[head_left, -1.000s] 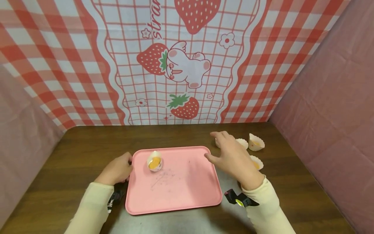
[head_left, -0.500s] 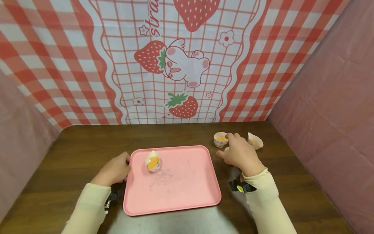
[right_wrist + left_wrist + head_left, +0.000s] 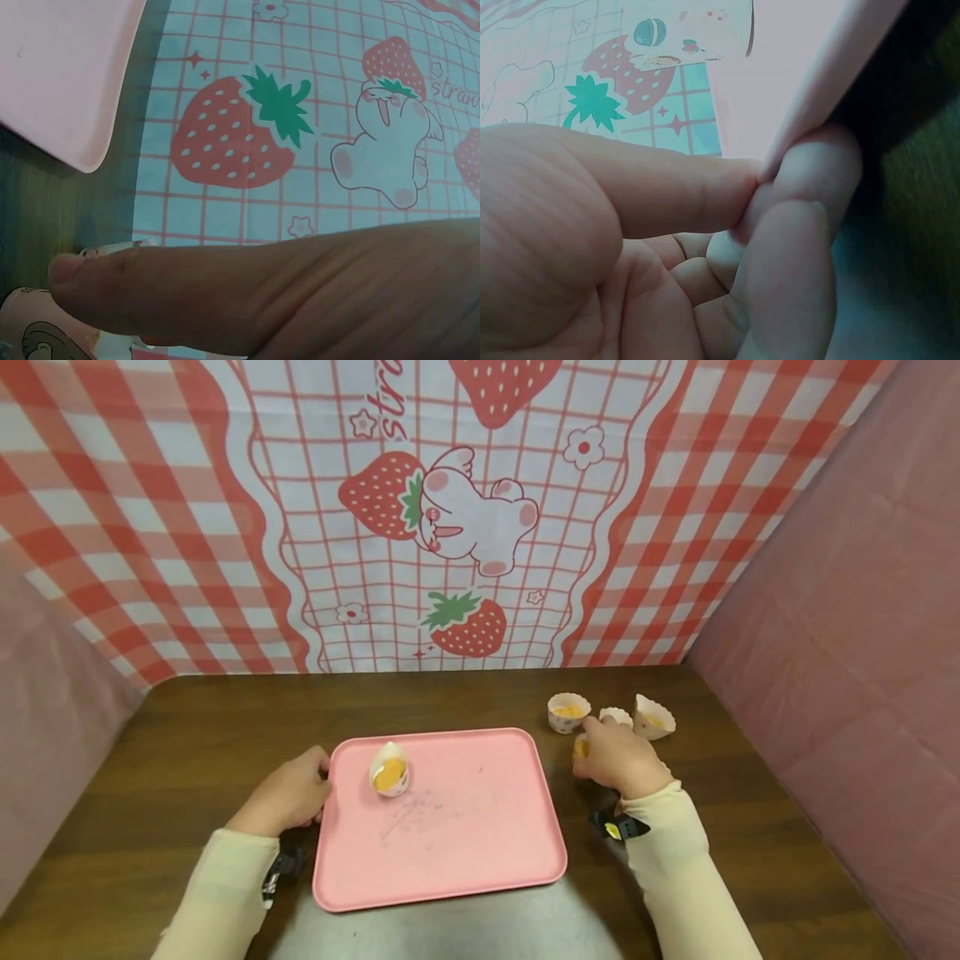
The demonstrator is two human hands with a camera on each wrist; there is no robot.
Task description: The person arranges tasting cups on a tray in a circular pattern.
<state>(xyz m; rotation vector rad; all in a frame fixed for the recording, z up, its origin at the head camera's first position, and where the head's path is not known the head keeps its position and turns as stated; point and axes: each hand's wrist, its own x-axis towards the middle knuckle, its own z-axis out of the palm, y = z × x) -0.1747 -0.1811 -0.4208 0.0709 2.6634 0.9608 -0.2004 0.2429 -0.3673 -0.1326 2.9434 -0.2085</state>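
Observation:
My left hand [image 3: 288,793] grips the left rim of a pink tray [image 3: 480,843]; in the left wrist view, thumb and fingers pinch the tray edge [image 3: 817,82]. On the tray's upper left stands a cupcake [image 3: 390,774], yellow in a pale paper cup. Right of the tray, my right hand [image 3: 622,760] reaches down over another cupcake [image 3: 581,746] and grips it, fingers and thumb partly hiding it. In the right wrist view, the thumb [image 3: 172,289] lies across the printed paper cup [image 3: 56,322] at lower left.
Close around my right hand are more cupcakes: one upright [image 3: 568,714], one partly hidden [image 3: 617,717] and one with a tall, flared wrapper [image 3: 654,718]. A strawberry-print cloth [image 3: 465,527] hangs behind the brown table [image 3: 187,727], with pink cloth [image 3: 840,635] at the right.
My right hand has moved from above the tray's right edge down among the cupcakes, and its fingers have closed at one. The left hand has stayed on the tray rim.

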